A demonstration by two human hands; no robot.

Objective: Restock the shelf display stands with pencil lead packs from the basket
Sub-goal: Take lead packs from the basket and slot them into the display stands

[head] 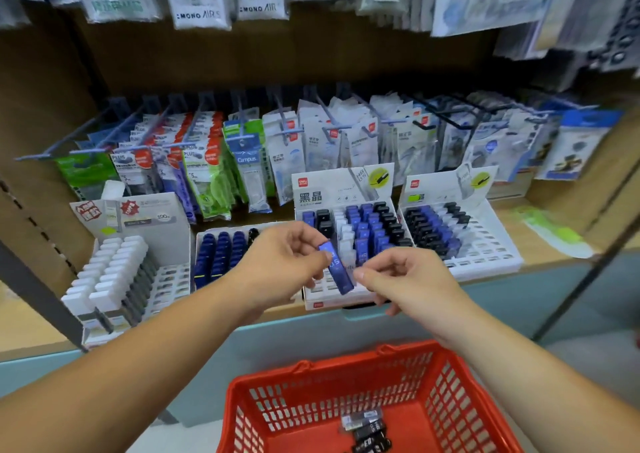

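A blue pencil lead pack (335, 266) is held between both hands in front of the shelf. My left hand (280, 262) pinches its upper end and my right hand (401, 277) pinches its lower end. Right behind it stands a white display stand (341, 192) with blue, black and clear packs in its slots. A second white stand (491, 244) with black and blue packs sits to the right. Below, a red basket (311, 376) holds a few dark lead packs (367, 428) on its floor.
A stand of dark blue packs (221, 255) and a stand of white and grey packs (114, 279) sit on the left. Correction tape packets (214, 161) hang on hooks behind. A dark metal pole (585, 272) slants at the right.
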